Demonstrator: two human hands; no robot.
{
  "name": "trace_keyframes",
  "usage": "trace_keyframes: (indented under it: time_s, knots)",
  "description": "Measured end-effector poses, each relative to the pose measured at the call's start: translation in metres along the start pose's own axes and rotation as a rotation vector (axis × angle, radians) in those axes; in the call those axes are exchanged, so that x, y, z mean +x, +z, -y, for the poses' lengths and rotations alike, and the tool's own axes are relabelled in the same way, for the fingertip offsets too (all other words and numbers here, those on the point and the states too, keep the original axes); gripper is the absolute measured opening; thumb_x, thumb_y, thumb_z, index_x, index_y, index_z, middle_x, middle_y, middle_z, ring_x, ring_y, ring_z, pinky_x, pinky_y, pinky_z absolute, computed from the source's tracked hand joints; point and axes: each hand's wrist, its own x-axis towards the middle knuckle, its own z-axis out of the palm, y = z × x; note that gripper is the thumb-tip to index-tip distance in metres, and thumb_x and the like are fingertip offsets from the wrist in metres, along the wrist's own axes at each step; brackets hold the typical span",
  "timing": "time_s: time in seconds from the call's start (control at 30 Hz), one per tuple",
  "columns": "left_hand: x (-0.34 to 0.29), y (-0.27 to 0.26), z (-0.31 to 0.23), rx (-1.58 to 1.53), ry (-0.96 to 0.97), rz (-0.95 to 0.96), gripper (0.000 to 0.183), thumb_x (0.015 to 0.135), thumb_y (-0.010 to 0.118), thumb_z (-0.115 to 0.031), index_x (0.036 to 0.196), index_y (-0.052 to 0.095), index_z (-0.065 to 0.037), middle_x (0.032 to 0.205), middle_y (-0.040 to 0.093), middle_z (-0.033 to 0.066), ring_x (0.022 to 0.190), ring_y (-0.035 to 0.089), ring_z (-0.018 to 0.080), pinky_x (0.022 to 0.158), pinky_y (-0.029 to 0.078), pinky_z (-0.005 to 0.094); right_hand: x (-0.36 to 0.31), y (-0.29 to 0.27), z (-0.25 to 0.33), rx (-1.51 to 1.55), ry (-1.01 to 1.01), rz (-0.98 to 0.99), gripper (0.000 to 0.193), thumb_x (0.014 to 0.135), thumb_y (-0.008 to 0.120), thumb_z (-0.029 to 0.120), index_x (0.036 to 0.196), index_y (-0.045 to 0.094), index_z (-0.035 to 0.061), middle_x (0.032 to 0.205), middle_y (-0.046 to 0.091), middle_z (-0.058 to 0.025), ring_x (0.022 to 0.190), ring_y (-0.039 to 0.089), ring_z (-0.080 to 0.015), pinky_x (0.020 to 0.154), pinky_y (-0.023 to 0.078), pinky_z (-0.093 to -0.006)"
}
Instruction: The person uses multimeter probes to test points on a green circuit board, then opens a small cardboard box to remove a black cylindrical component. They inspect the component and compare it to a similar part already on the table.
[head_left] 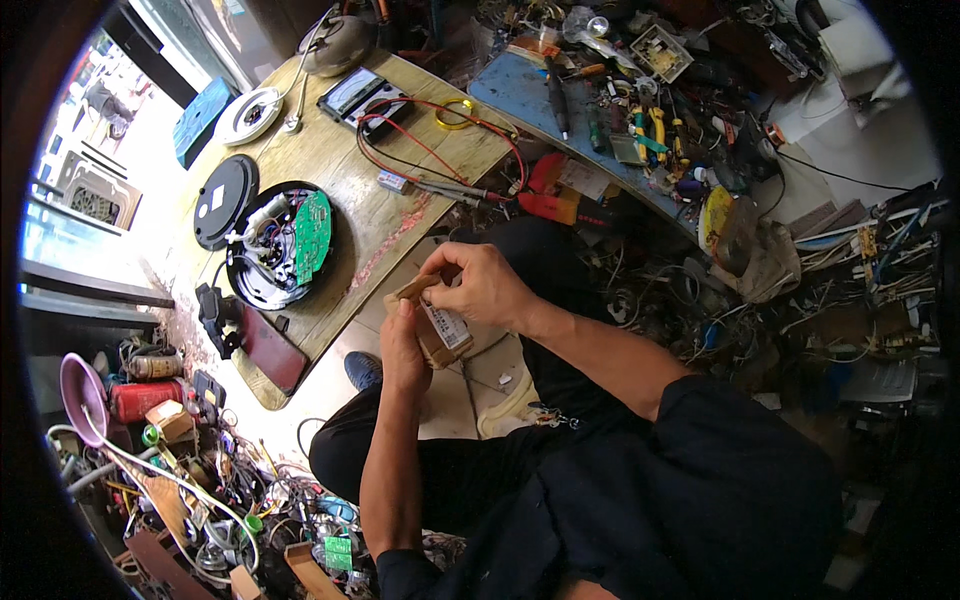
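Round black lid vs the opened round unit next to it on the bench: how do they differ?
The black lid is closed-faced, plain black with a small pale label; the opened unit shows a green circuit board, white parts and wires. The lid looks slightly smaller and lies farther left. Both are round, dark-rimmed and flat on the wooden bench.

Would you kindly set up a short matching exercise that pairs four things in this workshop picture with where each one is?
Things:
1. small cardboard box
2. green circuit board
3. analogue meter
4. yellow tape ring

Places:
A. on the wooden table, just right of the meter
B. inside the opened round black appliance
C. at the table's far end, with red leads attached
D. held between both hands

Pairs: 1-D, 2-B, 3-C, 4-A
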Motion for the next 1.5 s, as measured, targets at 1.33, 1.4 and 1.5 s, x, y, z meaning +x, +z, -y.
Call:
trace_keyframes:
  time_s: [1.33,1.4,1.5]
  knots:
    - [-0.009,-0.005,0.006,0.245,0.099,0.015,0.069,0.101,0.057,-0.056,0.141,0.054,0.0,0.128,0.065,0.016,0.112,0.067,0.0257,0.092,0.055,0.0378,-0.05,0.005,-0.006,0.012,-0.028,0.119,0.083,0.073,0.084,0.009,0.145,0.043,0.0048,0.133,0.059,-0.0162,0.125,0.058,-0.0297,0.107,0.048,-0.0423]
    - [-0.008,-0.008,0.008,0.134,0.067,0.03,0.07,0.101,0.055,-0.058,0.143,0.052,-0.002,0.13,0.064,0.016,0.114,0.066,0.0258,0.093,0.055,0.0383,-0.052,0.006,-0.006,0.079,0.046,0.14,0.087,0.076,0.082,0.011,0.151,0.039,0.0041,0.139,0.055,-0.0186,0.132,0.055,-0.0322,0.112,0.044,-0.0434]
    - [-0.006,0.008,0.004,-0.099,0.076,0.024,0.069,0.103,0.051,-0.061,0.143,0.052,-0.004,0.131,0.063,0.0157,0.114,0.065,0.0261,0.094,0.056,0.0395,-0.057,0.013,-0.014,0.014,-0.014,0.108,0.092,0.081,0.081,0.017,0.157,0.033,0.0025,0.151,0.047,-0.0221,0.142,0.048,-0.0357,0.118,0.04,-0.0446]
